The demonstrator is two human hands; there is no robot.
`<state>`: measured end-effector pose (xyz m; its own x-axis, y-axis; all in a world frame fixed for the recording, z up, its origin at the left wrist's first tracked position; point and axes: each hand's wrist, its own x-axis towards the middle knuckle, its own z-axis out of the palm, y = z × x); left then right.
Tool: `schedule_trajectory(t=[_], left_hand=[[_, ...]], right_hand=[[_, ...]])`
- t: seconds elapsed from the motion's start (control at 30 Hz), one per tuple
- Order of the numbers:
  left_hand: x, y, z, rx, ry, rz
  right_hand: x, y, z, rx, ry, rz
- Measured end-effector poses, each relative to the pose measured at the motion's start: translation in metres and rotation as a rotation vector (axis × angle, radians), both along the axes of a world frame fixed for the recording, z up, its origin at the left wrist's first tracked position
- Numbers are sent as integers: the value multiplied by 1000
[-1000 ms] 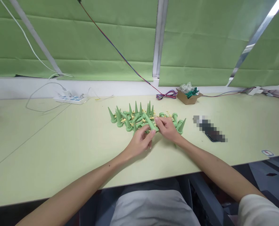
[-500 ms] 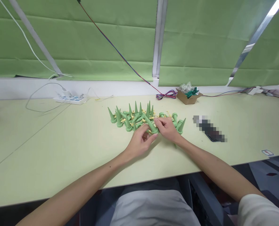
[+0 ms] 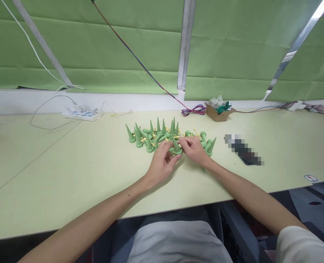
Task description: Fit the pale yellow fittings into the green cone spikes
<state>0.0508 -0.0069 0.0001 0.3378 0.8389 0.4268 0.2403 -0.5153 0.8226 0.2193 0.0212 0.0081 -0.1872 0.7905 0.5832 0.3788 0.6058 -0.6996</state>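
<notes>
Between my hands is a green cone (image 3: 175,145) with a round base, its tip pointing up and slightly left. My left hand (image 3: 162,162) has its fingers and thumb closed round the base of this cone. My right hand (image 3: 195,149) is pinched beside the cone's right side; what lies between its fingertips is too small to make out. Several more green cones (image 3: 138,137), some upright and some lying down, are heaped behind and beside my hands, with small yellow pieces (image 3: 143,140) among them.
On the pale table (image 3: 69,175), a small cardboard box (image 3: 218,115) with plastic and green stuff stands at the back, beside a coiled cable (image 3: 193,110). A blurred dark object (image 3: 244,150) lies right. A power strip (image 3: 82,115) sits back left.
The cone between my hands has tilted more upright, and its tip has moved down and to the right. My left hand has shifted slightly; my right hand has hardly moved.
</notes>
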Motion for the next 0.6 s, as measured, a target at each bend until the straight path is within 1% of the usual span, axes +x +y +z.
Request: schedule_trajectory(t=[0.17, 0.3, 0.37, 0.43, 0.6], left_hand=[[0, 0, 1, 45, 38, 24], [1, -3, 6, 53, 1, 94], [0, -4, 9, 11, -33, 114], [0, -4, 10, -49, -57, 100], [1, -1, 10, -218, -96, 34]], right_hand=[[-1, -1, -1, 7, 28, -29], [-2, 0, -3, 16, 84, -92], [-2, 1, -4, 4, 131, -110], [-2, 2, -5, -11, 172, -108], [-2, 3, -7, 0, 166, -27]])
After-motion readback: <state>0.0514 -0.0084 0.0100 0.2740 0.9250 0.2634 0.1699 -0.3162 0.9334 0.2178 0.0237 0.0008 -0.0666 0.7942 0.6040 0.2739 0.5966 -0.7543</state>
